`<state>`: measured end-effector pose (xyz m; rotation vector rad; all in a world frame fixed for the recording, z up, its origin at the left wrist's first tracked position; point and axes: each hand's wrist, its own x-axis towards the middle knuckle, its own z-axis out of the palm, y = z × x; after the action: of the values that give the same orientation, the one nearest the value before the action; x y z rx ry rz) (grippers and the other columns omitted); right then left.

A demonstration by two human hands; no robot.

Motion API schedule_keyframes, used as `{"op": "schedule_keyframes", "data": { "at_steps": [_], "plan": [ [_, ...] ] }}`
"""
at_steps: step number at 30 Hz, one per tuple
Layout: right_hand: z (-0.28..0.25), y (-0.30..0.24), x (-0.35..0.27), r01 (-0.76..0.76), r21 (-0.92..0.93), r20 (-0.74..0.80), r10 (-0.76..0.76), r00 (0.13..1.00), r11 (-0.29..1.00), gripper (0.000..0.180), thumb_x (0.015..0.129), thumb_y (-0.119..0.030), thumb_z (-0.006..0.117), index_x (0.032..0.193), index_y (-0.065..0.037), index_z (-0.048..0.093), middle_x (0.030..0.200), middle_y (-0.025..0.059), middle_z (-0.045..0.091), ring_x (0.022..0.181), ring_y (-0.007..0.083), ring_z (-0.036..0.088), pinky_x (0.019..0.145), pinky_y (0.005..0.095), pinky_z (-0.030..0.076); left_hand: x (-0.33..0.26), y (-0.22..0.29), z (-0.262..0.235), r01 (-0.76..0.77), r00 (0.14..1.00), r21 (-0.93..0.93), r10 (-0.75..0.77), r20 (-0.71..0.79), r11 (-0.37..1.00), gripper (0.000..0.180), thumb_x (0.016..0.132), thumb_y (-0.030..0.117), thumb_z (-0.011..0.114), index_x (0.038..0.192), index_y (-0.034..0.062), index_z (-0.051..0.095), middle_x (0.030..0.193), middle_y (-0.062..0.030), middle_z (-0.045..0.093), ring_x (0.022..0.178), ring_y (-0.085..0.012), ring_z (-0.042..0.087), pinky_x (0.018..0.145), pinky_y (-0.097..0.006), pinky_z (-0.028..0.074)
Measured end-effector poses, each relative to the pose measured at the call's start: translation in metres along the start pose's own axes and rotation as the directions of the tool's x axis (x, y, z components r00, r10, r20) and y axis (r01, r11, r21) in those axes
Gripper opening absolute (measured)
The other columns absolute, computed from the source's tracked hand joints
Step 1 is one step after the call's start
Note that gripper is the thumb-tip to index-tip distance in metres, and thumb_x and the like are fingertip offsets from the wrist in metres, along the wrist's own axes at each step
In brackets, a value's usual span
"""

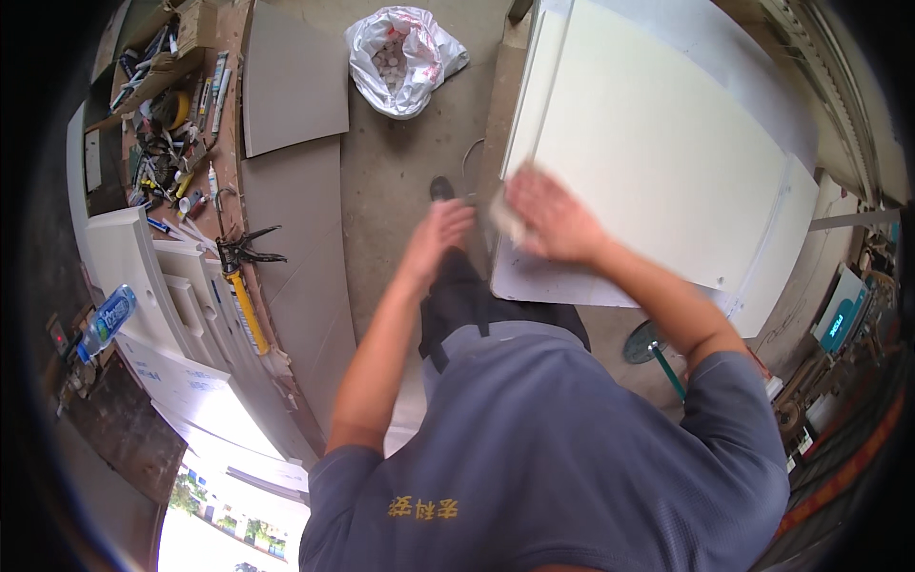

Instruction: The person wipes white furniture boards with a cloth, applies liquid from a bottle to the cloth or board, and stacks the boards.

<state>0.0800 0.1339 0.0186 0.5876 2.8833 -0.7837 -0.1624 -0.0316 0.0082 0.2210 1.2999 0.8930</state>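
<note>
The scene is viewed from the wearer's head by one wide fisheye camera, aimed steeply down over the shirt point(562, 429), with left hand point(444, 227) and right hand point(555, 215) taken in at close range.

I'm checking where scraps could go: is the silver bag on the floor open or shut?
Open: the silver bag gapes upward, with small pale pieces visible inside. How full it is, I cannot tell.

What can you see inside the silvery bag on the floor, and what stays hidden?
Inside the open silvery bag lie small pale pieces, some looking roundish. Whatever sits beneath that top layer is covered, and the bag's walls hide its bottom.
</note>
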Motion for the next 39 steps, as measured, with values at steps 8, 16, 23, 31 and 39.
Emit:
{"op": "schedule_keyframes", "data": {
  "at_steps": [8, 16, 23, 31, 39],
  "plan": [
    [-0.002, -0.032, -0.016, -0.038, -0.030, 0.142, 0.042, 0.989, 0.999, 0.082, 0.090, -0.040, 0.065, 0.156, 0.001, 0.038, 0.164, 0.0190, 0.037, 0.156, 0.0364, 0.028, 0.129, 0.0495, 0.019, 0.057, -0.021, 0.044, 0.218, 0.972, -0.364, -0.171, 0.158, 0.906, 0.091, 0.106, 0.070, 0.018, 0.156, -0.0039, 0.034, 0.141, -0.0311, 0.057, 0.131, -0.0361, 0.057, 0.113, -0.046, 0.042],
    [-0.078, 0.135, 0.115, -0.370, -0.201, -0.420, 0.261, 0.869, 0.907, 0.068, 0.098, -0.041, 0.061, 0.158, -0.017, 0.042, 0.166, 0.0183, 0.032, 0.156, 0.0389, 0.023, 0.126, 0.0541, 0.018, 0.067, -0.008, 0.048, 0.210, 0.968, -0.232, -0.170, 0.184, 0.950, 0.093, 0.105, 0.072, 0.018, 0.156, -0.0045, 0.031, 0.129, -0.0296, 0.065, 0.119, -0.0349, 0.065, 0.107, -0.045, 0.047],
    [0.013, -0.029, -0.028, -0.241, 0.047, -0.002, 0.242, 0.970, 0.969, 0.084, 0.084, -0.052, 0.071, 0.158, -0.022, 0.044, 0.169, 0.0219, 0.023, 0.158, 0.0476, 0.012, 0.126, 0.0626, 0.011, 0.065, -0.017, 0.051, 0.245, 0.966, -0.262, -0.213, 0.145, 0.933, 0.086, 0.105, 0.071, 0.016, 0.146, 0.0014, 0.044, 0.117, -0.0135, 0.070, 0.098, -0.0201, 0.068, 0.089, -0.033, 0.052],
    [-0.103, 0.171, 0.151, -0.518, -0.054, -0.516, 0.420, 0.746, 0.854, 0.082, 0.096, -0.042, 0.064, 0.161, -0.005, 0.031, 0.170, 0.0202, 0.020, 0.158, 0.0406, 0.015, 0.129, 0.0527, 0.010, 0.044, 0.026, 0.105, -0.193, 0.921, 0.581, 0.350, -0.171, 0.791, 0.054, 0.103, 0.026, 0.056, 0.145, -0.0054, 0.042, 0.133, -0.0214, 0.059, 0.124, -0.0319, 0.058, 0.107, -0.046, 0.045],
    [-0.079, 0.155, 0.121, -0.323, 0.168, -0.576, 0.358, 0.735, 0.931, 0.076, 0.095, -0.055, 0.059, 0.151, -0.004, 0.050, 0.168, 0.0198, 0.030, 0.159, 0.0360, 0.016, 0.130, 0.0500, 0.008, 0.128, 0.041, 0.197, -0.695, 0.511, 0.679, 0.826, 0.237, 0.235, 0.074, 0.095, 0.019, 0.060, 0.157, -0.0047, 0.026, 0.163, -0.0253, 0.029, 0.153, -0.0435, 0.025, 0.126, -0.052, 0.015]
  ]
}}
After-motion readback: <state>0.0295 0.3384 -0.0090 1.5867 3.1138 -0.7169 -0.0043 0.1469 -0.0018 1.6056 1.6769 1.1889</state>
